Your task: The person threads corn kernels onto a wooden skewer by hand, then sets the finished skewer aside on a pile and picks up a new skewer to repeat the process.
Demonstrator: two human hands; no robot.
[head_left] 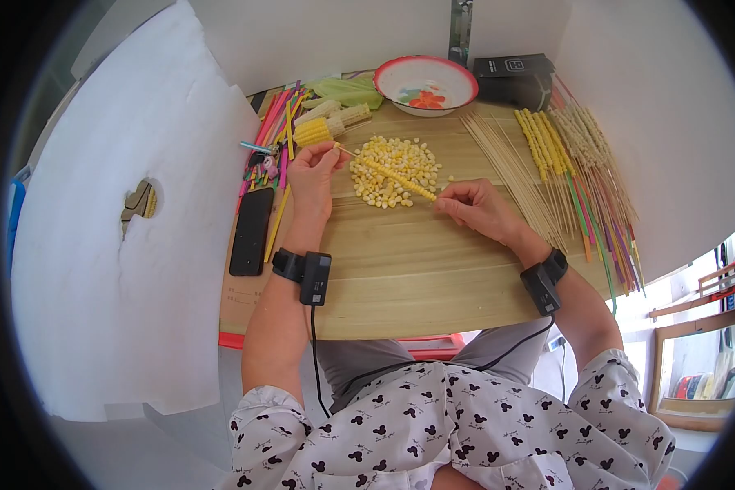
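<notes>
A thin wooden skewer threaded with yellow corn kernels [396,177] slants between my two hands, above a pile of loose corn kernels [384,198]. My left hand [310,181] is closed in a pinch at the skewer's bare upper-left end, where a small yellow corn kernel [337,146] shows at the fingertips. At the lower-right end, the fingers of my right hand [483,208] are pinched around the threaded skewer. Just beyond my left hand lie a partly stripped corn cob [314,131] and bare cobs [349,116].
An enamel basin [427,72] with a red rim stands at the back, beside a black box [513,79]. Bare skewers [510,171] and finished corn skewers [543,143] lie right. On the left are a phone [251,232] and colourful sticks [276,122]. White panels [122,245] flank the table.
</notes>
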